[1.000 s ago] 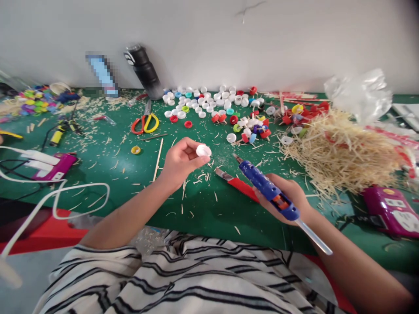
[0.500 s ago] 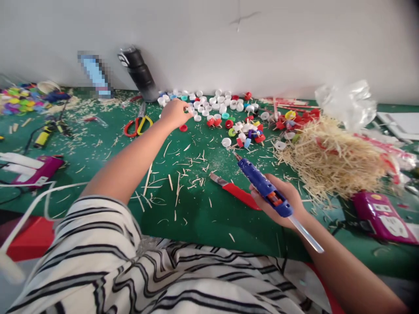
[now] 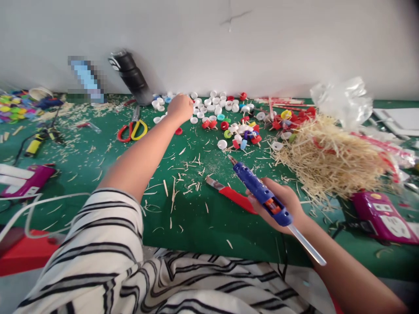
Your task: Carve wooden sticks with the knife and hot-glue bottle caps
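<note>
My left hand [image 3: 180, 108] reaches far forward into the heap of bottle caps [image 3: 216, 108] at the back of the green table [image 3: 196, 218]. Its fingers curl down among the white caps, and what they hold is hidden. My right hand [image 3: 283, 205] is closed round a blue hot glue gun [image 3: 260, 192], nozzle pointing up and left over the table. A clear glue stick [image 3: 307, 246] juts from the gun's rear. A red utility knife [image 3: 231, 194] lies just left of that hand.
A pile of thin wooden sticks [image 3: 330, 161] and a clear plastic bag [image 3: 343, 102] sit at the right, with a purple power strip [image 3: 384, 218] nearer me. Red-and-yellow scissors [image 3: 132, 128], a black bottle [image 3: 129, 76] and another purple strip [image 3: 28, 181] lie left.
My left hand, which held a white cap near the table's middle, has stretched forward into the cap heap. The right hand and glue gun have hardly moved.
</note>
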A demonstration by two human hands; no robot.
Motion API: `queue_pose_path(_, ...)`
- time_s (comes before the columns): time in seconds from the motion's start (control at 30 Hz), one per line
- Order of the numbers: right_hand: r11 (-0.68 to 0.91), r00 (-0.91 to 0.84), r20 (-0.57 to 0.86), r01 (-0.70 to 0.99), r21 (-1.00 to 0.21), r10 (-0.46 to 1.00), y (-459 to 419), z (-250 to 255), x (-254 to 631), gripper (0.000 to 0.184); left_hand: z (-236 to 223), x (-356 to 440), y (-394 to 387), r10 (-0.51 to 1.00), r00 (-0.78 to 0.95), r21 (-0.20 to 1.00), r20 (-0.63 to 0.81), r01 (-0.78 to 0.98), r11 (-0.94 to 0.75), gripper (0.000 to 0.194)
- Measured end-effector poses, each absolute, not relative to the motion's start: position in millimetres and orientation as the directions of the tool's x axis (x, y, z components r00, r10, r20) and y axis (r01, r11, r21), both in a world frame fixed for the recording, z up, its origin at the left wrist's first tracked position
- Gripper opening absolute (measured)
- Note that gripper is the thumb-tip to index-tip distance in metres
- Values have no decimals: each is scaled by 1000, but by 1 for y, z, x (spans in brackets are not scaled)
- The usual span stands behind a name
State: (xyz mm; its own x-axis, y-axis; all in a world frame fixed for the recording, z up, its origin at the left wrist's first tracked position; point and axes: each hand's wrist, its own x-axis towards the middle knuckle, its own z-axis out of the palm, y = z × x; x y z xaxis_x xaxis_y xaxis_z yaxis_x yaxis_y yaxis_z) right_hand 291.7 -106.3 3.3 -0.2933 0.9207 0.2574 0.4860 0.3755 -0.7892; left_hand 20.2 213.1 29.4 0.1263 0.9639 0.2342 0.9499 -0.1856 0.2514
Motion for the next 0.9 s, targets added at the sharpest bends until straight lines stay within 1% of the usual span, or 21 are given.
queue_pose_path(0.13, 385, -297, 264, 496, -779, 918, -106, 6, 291, 18, 28, 27, 230, 963, 157, 282, 220, 935, -217, 35)
queue_pose_path(0.27, 410, -329, 278, 458, -789, 903, -105, 7, 288, 20, 28, 26, 242, 969, 170, 256, 182, 943, -213, 33)
queue_pose_path(0.47, 528, -434, 347, 422, -737, 831, -102, 9, 286, 31, 19, 34, 246, 966, 209, 244, 155, 939, -242, 39)
queue_pose_path(0.67, 556, -466, 357, 417, -719, 810, -100, 16, 284, 25, 10, 46, 242, 970, 225, 196, 93, 951, -239, 47)
queue_pose_path(0.77, 568, -476, 368, 397, -721, 799, -99, 19, 282, 24, 7, 40, 242, 974, 216, 187, 64, 956, -225, 47)
queue_pose_path(0.83, 567, -481, 364, 392, -724, 798, -99, 20, 280, 24, 5, 33, 241, 967, 243, 198, 76, 947, -253, 45)
queue_pose_path(0.9, 555, -485, 346, 399, -730, 803, -98, 20, 278, 23, 4, 26, 241, 947, 298, 211, 117, 925, -317, 42)
